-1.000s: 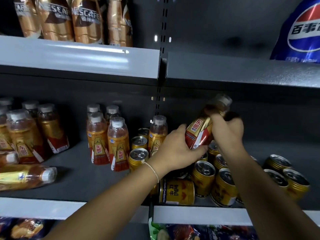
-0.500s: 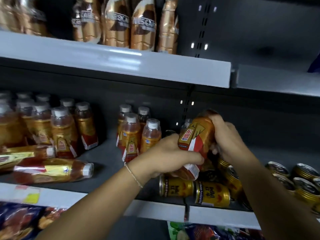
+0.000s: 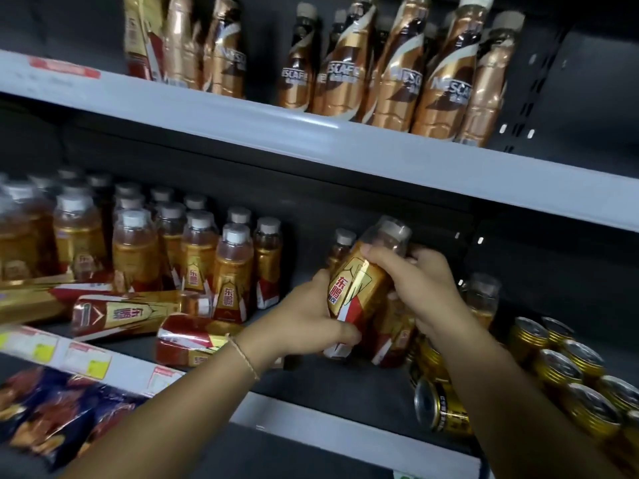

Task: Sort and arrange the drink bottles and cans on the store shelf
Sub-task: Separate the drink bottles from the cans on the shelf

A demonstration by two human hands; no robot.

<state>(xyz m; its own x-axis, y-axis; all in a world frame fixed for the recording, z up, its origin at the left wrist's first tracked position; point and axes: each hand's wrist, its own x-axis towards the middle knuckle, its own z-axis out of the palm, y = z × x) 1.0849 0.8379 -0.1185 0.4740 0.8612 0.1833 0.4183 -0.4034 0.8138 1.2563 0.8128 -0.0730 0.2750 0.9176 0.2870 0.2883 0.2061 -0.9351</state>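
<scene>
A gold-and-red energy drink bottle (image 3: 359, 288) is held tilted above the middle shelf (image 3: 345, 388). My left hand (image 3: 311, 319) grips its lower half and my right hand (image 3: 425, 285) grips its neck and upper body. More bottles of the same kind (image 3: 193, 257) stand upright in rows to the left, and others (image 3: 138, 314) lie on their sides near the shelf's front. Gold cans (image 3: 560, 371) stand at the right, with one can (image 3: 439, 406) lying on its side. Another bottle (image 3: 482, 299) stands behind my right hand.
Copper Nescafe bottles (image 3: 390, 70) line the upper shelf (image 3: 311, 140). Snack bags (image 3: 52, 416) fill the shelf below at the left. Price labels (image 3: 86, 361) run along the middle shelf's front rail. Dark shelf floor shows between the lying bottles and the cans.
The view has swung left, so more upright bottles show. Both hands carried the bottle leftward and downward, turning it from steeply tilted to more upright.
</scene>
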